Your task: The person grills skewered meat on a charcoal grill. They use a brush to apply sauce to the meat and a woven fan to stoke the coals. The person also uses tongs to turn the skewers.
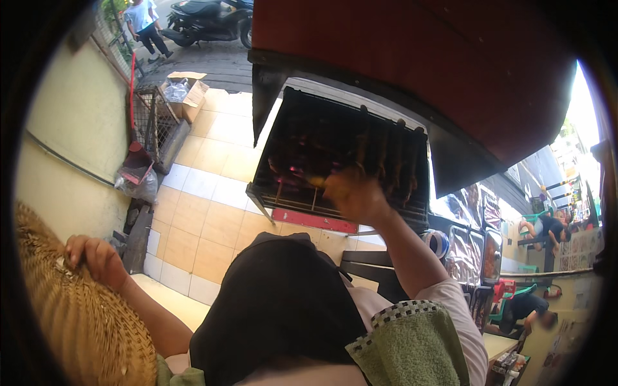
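Observation:
My left hand (99,260) grips a large woven straw fan (91,323) at the left edge of the view, fingers curled over its surface. My right hand (357,195) is over a dark charcoal grill (321,210), blurred by motion. Something yellowish shows at its fingertips, too blurred to name. Several skewers of food (410,164) lie on the right part of the grill, with thin sticks (278,193) at its near edge. Embers glow pinkish beneath the left part. The food there is dark and hard to make out.
A red hood (410,62) overhangs the grill. At right are foil-covered trays (463,260) and a blue-and-white container (436,243). Left stand a red dustpan (136,161), a wire cage (154,116) and a cardboard box (190,99). People and a motorcycle (207,21) are farther off.

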Available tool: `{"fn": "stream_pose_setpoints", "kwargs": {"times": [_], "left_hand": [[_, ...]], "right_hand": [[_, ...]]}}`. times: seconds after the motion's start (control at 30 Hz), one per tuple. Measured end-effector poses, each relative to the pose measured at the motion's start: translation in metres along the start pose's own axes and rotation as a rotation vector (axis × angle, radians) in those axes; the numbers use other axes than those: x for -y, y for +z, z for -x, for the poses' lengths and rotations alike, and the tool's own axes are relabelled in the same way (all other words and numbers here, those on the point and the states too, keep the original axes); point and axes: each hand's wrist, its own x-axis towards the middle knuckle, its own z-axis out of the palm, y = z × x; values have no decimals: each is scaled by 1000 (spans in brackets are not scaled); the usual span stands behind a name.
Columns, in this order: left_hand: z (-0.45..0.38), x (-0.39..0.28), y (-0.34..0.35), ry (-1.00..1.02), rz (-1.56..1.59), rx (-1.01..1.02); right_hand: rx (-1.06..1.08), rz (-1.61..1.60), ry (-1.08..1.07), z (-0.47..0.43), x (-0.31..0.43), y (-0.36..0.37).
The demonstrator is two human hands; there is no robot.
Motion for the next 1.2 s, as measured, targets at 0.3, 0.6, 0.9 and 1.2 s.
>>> {"fn": "stream_pose_setpoints", "kwargs": {"times": [0.3,0.6,0.9,1.2], "left_hand": [[18,48,36,-296,-726,-462],[12,1,24,88,135,86],[23,38,36,-232,-820,-465],[37,6,56,35,-321,-616]], "right_hand": [[-144,213,-152,37,4,21],[-308,135,-389,50,15,30],[-434,91,-25,35,0,50],[-420,98,258,-45,-39,18]]}}
